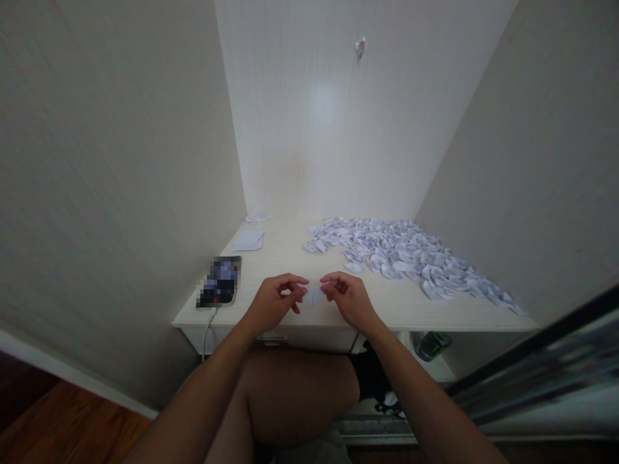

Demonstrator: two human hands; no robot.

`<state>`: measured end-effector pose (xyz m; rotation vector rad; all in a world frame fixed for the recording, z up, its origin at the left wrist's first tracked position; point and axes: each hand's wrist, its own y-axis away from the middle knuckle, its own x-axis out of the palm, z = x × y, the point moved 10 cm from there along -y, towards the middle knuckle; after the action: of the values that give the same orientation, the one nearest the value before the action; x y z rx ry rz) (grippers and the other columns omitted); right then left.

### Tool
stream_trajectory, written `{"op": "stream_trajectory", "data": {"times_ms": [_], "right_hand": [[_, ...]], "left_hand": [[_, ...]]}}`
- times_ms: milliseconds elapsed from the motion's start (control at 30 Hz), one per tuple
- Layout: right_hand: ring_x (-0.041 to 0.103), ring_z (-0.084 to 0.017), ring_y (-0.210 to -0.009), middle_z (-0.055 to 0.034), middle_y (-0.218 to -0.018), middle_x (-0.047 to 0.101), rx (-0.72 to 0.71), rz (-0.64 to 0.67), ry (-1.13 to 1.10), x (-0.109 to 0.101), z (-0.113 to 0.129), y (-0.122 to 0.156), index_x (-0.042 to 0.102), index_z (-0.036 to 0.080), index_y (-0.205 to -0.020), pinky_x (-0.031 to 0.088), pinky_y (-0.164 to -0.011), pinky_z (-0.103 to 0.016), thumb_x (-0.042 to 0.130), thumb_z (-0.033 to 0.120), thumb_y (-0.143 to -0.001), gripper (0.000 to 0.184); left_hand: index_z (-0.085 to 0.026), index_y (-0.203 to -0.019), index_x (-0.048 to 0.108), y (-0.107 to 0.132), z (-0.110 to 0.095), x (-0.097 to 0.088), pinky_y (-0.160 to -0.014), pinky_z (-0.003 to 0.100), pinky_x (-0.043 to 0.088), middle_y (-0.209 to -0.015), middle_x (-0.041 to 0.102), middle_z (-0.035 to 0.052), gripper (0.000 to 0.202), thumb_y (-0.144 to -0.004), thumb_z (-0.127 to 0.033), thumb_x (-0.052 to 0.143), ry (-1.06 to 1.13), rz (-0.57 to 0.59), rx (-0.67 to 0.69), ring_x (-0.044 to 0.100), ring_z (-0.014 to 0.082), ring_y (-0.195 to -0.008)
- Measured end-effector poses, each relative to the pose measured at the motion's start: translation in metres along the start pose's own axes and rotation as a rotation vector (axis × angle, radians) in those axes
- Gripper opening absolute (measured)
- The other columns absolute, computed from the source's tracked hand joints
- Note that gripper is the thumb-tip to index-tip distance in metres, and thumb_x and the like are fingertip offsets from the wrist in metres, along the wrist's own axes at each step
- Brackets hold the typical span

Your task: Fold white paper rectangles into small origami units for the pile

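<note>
Pinch: the left hand [278, 298] and the right hand [345, 296] each seem to grip one side of a small white paper slip [314, 298] between thumb and forefinger; exact contact is too small to confirm.
Paper slip: between the two hands, over the front of the desk [285, 258]; a line runs down its middle, crease or gap I cannot tell.
Good handling: probably a light, matched pinch, both sides level; uneven pulling could skew or tear thin paper.
Spare fingers: loosely curled, clear of the slip.
Wrists: bent inward, palms facing one another.
Forearms: reaching up from both lower corners, converging over the desk's front edge.
Folded paper pieces [394, 248]: heaped beyond the right hand, well apart from the slip.
Square paper sheets [248, 240]: stacked at far left, behind the phone [220, 281].
</note>
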<state>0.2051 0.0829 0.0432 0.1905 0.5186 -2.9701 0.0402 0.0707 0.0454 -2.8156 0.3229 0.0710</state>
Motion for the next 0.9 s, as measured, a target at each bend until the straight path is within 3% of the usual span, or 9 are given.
{"op": "stream_trajectory", "data": {"times_ms": [100,300,567,900], "right_hand": [[0.055,-0.013,-0.054,0.0014,-0.058,0.062,0.007,0.006,-0.027,0.001,0.002,0.002,0.071,0.018,-0.081,0.044,-0.056,-0.027,0.073,0.035,-0.077,0.018],[0.054,-0.014,-0.06,0.0009,-0.061,0.06,0.001,-0.001,-0.074,0.004,0.007,0.005,0.074,0.019,-0.087,0.046,-0.062,-0.028,0.067,0.038,-0.083,0.021],[0.052,-0.013,-0.06,0.0007,-0.062,0.059,-0.015,-0.001,-0.073,0.008,0.007,0.004,0.073,0.018,-0.088,0.043,-0.06,-0.027,0.066,0.037,-0.083,0.021],[0.048,-0.012,-0.061,0.001,-0.064,0.057,0.068,0.093,-0.216,0.02,-0.012,0.003,0.072,0.018,-0.093,0.037,-0.058,-0.026,0.068,0.043,-0.083,0.027]], "left_hand": [[-0.014,-0.089,0.074,0.0,-0.003,0.002,-0.051,0.028,0.057,-0.065,0.066,0.0024,0.03,-0.076,-0.04,0.076,0.083,0.021,-0.028,0.063,0.0142,-0.054],[-0.012,-0.088,0.074,-0.002,-0.001,0.001,-0.052,0.03,0.058,-0.063,0.068,0.0038,0.037,-0.075,-0.046,0.076,0.173,-0.065,-0.055,0.063,0.0148,-0.052],[-0.01,-0.087,0.074,-0.003,0.005,-0.002,-0.049,0.028,0.056,-0.065,0.068,0.0041,0.039,-0.076,-0.047,0.075,0.219,-0.099,-0.051,0.062,0.0137,-0.053],[-0.01,-0.087,0.074,-0.002,0.005,-0.005,-0.05,0.026,0.056,-0.068,0.069,0.0058,0.034,-0.079,-0.043,0.074,0.232,-0.113,-0.024,0.063,0.0156,-0.062]]}}
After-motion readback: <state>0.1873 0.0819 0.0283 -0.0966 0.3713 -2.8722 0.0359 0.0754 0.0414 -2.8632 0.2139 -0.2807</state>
